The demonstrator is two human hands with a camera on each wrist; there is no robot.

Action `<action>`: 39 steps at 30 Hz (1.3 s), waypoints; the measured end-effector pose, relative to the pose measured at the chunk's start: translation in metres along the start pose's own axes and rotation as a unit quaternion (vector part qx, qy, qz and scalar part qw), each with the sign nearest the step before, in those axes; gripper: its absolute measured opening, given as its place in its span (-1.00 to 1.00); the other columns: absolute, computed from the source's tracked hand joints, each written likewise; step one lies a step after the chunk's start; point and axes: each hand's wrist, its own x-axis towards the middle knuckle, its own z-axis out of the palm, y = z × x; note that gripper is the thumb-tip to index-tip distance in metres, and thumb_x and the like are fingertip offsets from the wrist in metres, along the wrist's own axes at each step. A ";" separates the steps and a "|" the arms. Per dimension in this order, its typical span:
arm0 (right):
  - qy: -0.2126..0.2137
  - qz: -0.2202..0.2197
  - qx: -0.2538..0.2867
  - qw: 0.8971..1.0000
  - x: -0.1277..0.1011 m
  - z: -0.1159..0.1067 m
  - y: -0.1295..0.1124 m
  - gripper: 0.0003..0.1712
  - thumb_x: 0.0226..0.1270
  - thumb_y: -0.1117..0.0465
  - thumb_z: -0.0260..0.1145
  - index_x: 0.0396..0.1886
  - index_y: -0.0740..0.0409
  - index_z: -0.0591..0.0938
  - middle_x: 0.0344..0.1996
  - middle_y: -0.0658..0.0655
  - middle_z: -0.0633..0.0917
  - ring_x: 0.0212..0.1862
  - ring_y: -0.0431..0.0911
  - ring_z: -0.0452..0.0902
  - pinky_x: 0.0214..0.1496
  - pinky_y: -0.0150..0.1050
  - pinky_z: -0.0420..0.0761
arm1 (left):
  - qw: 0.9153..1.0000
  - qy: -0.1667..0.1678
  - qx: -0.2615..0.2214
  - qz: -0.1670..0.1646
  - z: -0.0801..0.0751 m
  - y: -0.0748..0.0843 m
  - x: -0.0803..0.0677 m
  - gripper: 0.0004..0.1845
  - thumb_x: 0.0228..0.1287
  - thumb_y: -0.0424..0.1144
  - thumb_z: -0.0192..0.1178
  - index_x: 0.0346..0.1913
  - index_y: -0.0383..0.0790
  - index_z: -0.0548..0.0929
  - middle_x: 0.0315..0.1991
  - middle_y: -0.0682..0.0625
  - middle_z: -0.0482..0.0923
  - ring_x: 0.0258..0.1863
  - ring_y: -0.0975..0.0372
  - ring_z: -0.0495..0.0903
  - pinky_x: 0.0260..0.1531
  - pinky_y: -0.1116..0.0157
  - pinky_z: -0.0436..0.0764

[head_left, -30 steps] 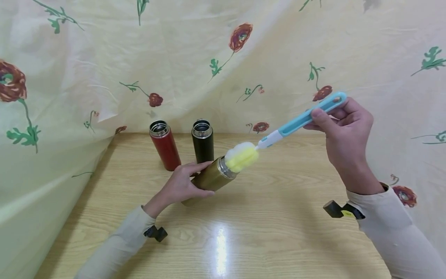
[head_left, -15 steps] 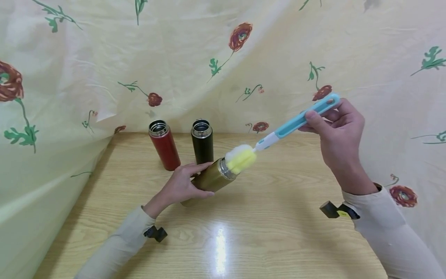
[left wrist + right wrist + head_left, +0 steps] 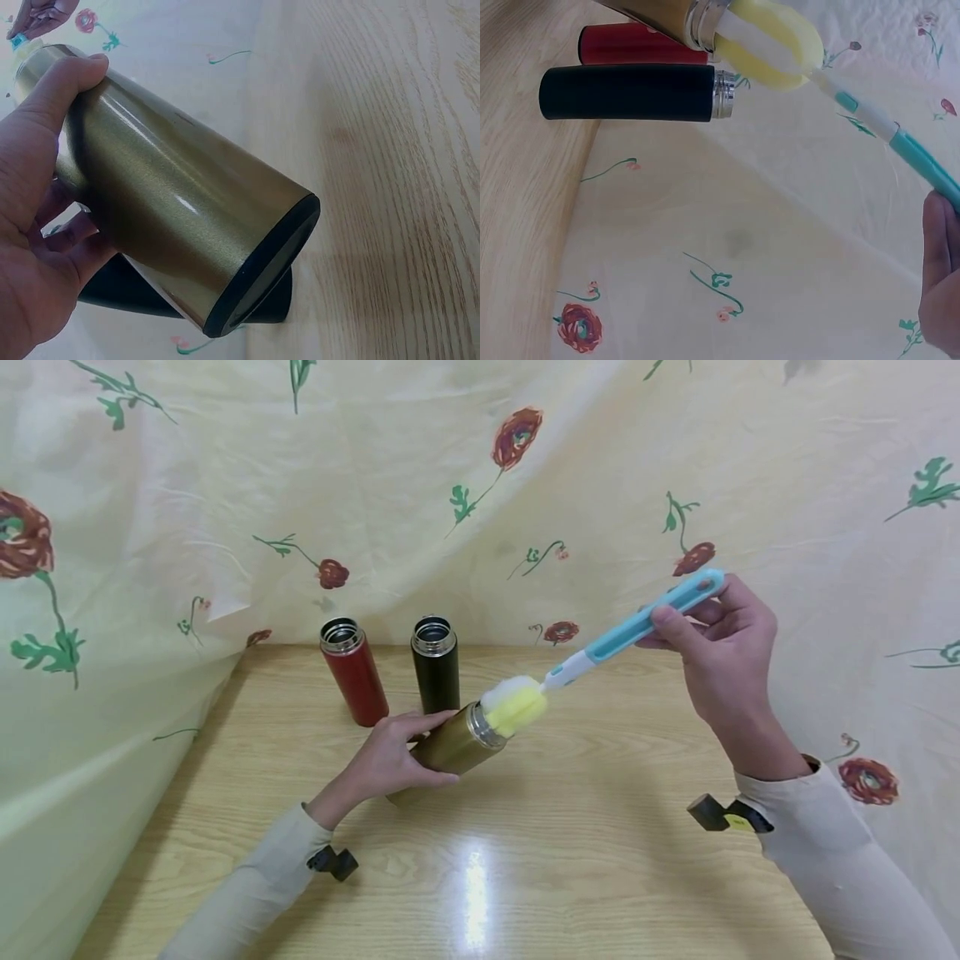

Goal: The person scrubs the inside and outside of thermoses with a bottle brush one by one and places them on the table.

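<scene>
My left hand point(image 3: 393, 752) grips a gold flask point(image 3: 459, 745), tilted with its steel mouth up to the right. In the left wrist view the thumb lies over the flask's body point(image 3: 180, 187) and its black base faces down. My right hand point(image 3: 731, 652) pinches the blue handle of a bottle brush point(image 3: 626, 631) between thumb and fingers. The brush's yellow and white sponge head point(image 3: 517, 703) sits at the flask's mouth, its tip just inside the rim and most of it bulging outside. The right wrist view shows the sponge point(image 3: 772, 45) against the steel neck.
Behind the left hand, a red flask point(image 3: 356, 681) and a black flask point(image 3: 436, 668) stand upright without lids on the wooden table point(image 3: 585, 860). The black one is close behind the gold flask. A floral curtain point(image 3: 420, 510) hangs along the back and left side.
My right hand has moved left and slightly down with the brush, bringing the sponge a little closer to the gold flask. The left hand and the flask have hardly moved.
</scene>
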 end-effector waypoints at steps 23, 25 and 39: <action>0.022 -0.017 -0.022 0.999 -0.013 0.012 0.005 -0.83 0.16 0.73 0.27 -0.30 0.52 0.54 -0.44 0.32 0.76 -0.44 0.03 0.78 -0.31 -0.12 0.77 | 1.000 0.019 0.021 0.007 0.008 0.003 0.001 -0.13 -0.14 -0.02 0.68 0.33 -0.14 0.61 0.01 -0.05 0.72 -0.13 0.22 0.67 -0.15 0.28 0.72; 0.028 -0.019 -0.026 0.999 -0.014 0.012 0.006 -0.82 0.15 0.73 0.28 -0.29 0.53 0.55 -0.44 0.32 0.76 -0.46 0.03 0.78 -0.33 -0.13 0.77 | 0.999 0.022 0.023 0.003 0.008 0.004 0.001 -0.13 -0.13 -0.02 0.68 0.34 -0.13 0.61 0.02 -0.05 0.72 -0.12 0.21 0.67 -0.14 0.26 0.72; 0.055 -0.009 -0.100 0.993 -0.022 0.013 0.012 -0.82 0.21 0.57 0.41 -0.25 0.50 0.57 -0.42 0.24 0.78 -0.43 -0.05 0.78 -0.34 -0.18 0.75 | 0.998 0.042 0.045 0.017 0.010 0.006 0.001 -0.11 -0.18 -0.01 0.70 0.32 -0.13 0.63 -0.06 -0.05 0.73 -0.19 0.23 0.64 -0.22 0.28 0.72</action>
